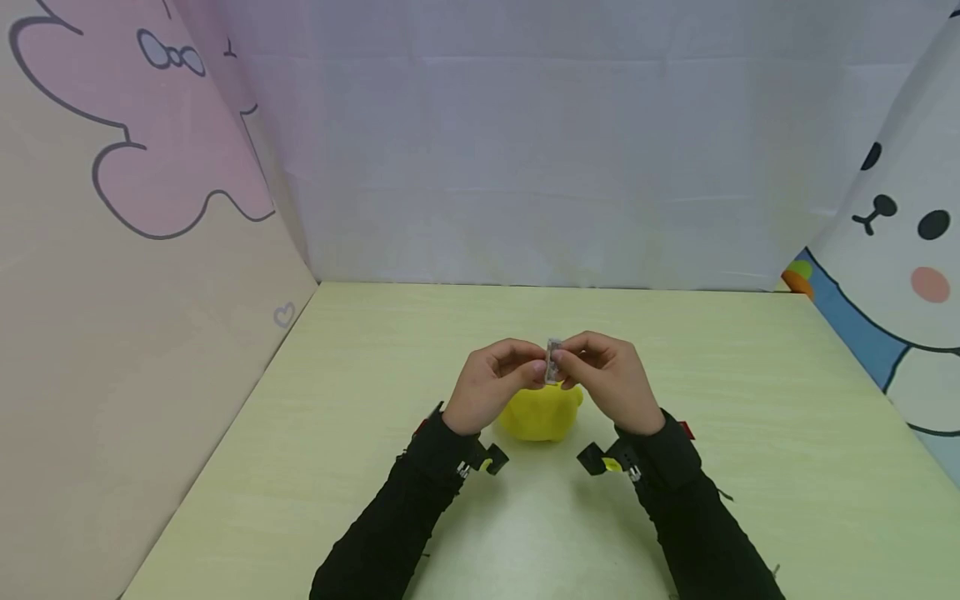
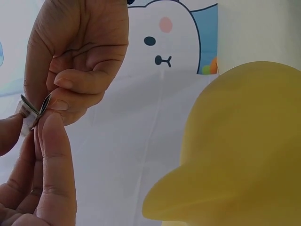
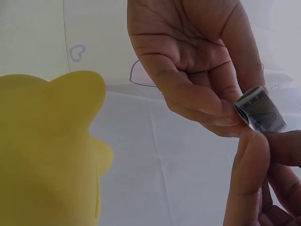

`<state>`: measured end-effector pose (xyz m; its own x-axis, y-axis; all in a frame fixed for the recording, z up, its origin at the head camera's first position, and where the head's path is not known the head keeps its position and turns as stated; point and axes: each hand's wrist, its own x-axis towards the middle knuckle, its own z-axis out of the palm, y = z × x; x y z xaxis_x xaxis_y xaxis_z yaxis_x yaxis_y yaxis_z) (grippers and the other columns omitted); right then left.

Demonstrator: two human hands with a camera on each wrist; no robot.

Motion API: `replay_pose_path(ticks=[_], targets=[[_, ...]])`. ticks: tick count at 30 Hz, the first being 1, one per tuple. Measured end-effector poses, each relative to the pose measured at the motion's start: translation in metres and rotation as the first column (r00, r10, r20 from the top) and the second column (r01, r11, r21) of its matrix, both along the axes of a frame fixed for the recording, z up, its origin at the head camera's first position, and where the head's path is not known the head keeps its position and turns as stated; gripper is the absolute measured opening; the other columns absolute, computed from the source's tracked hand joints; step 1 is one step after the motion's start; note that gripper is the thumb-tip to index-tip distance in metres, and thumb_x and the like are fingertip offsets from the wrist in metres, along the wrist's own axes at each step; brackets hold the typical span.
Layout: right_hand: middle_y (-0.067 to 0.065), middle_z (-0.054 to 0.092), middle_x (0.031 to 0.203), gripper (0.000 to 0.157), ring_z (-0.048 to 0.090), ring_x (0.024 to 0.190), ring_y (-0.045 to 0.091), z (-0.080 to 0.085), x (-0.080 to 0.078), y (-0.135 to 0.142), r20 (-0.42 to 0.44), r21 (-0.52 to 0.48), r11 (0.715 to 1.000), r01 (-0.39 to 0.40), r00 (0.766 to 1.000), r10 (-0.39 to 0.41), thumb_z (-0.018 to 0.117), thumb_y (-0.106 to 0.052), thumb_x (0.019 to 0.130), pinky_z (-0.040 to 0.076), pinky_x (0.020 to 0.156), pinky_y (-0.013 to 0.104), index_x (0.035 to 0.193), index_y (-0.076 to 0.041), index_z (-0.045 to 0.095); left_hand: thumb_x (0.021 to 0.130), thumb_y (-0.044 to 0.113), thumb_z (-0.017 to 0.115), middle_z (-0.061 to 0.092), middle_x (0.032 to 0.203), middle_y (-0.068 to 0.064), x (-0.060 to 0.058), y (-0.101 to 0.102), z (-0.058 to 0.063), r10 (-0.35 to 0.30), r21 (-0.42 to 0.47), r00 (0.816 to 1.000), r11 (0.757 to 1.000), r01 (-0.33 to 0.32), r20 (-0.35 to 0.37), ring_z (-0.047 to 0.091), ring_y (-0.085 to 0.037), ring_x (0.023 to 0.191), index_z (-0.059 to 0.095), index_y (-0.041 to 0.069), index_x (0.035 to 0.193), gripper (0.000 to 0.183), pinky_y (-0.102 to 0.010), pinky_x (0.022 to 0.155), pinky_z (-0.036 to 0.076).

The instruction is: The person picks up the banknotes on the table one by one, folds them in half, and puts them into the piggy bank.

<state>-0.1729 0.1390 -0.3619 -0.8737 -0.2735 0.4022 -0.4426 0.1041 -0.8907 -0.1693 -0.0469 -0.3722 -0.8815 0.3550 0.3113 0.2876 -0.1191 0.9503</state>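
Between the fingertips of both hands is a small folded banknote (image 1: 553, 360), grey-green with printing, raised above the table. My left hand (image 1: 491, 382) pinches its left side between thumb and fingers, and my right hand (image 1: 611, 383) pinches the right side. Its folded layers (image 3: 264, 113) show in the right wrist view, while the left wrist view gives the note's edge, spread like a V. Just below and nearer than the hands stands a yellow piggy bank (image 1: 540, 417), with its top partly hidden by them. An ear-like bulge of the piggy bank (image 2: 254, 155) appears close up.
The pale yellow-green table (image 1: 375, 333) runs back to a white sheet (image 1: 525, 167). A side panel with a pink cartoon (image 1: 172, 150) stands at left, and one with a white bear (image 1: 900, 250) at right. Black sleeves carry wrist-mounted cameras.
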Motion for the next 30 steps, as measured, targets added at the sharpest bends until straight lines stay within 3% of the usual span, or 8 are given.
replay_pose_path(ticks=[30], targets=[[0.014,0.064,0.082,0.014,0.06,0.065,0.023,-0.0014,0.0013,-0.0018,-0.017,-0.011,1.0,-0.026,1.0,0.026,0.061,-0.009,0.089,0.055,0.06,0.029,0.093,0.003,0.067,0.089,0.009,0.061,0.063,0.097,-0.014,0.0014,0.0002,-0.0002,0.011,-0.014,0.999,1.0,-0.011,-0.043,0.062,-0.02,0.079,0.061,-0.004,0.104,0.02,-0.037,0.076,0.054]])
